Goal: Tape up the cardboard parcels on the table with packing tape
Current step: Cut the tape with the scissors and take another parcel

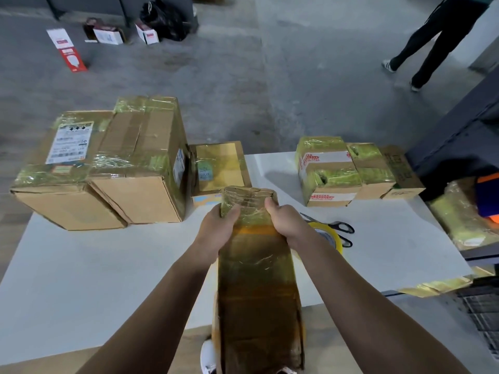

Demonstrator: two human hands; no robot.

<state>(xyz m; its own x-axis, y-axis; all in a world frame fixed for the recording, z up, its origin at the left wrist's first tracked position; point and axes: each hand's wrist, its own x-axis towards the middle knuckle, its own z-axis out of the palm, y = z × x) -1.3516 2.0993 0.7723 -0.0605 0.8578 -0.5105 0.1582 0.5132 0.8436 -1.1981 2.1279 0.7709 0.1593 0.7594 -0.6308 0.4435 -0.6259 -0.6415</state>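
A long, narrow parcel (256,279), wrapped in glossy yellowish tape, runs lengthwise away from the person across the near edge of the white table (108,265). Both hands hold its far end. The left grip (220,225) is clenched round the left corner, thumb on top. The right grip (286,218) clasps the right corner the same way, thumb pressed onto the crinkled tape. Whether the far end rests on the table or is lifted I cannot tell. Just right of the right wrist lies a roll of yellow tape (328,234), partly hidden by the forearm, with black-handled scissors (340,227) touching or just beside it. At the far left of the table stand two large taped boxes (143,163), side by side, and a smaller flat box (218,168) sits just beyond the held parcel. At the far right three small taped boxes (328,171) stand in a row. On the floor beyond, a person's legs (432,41) show in dark trousers.
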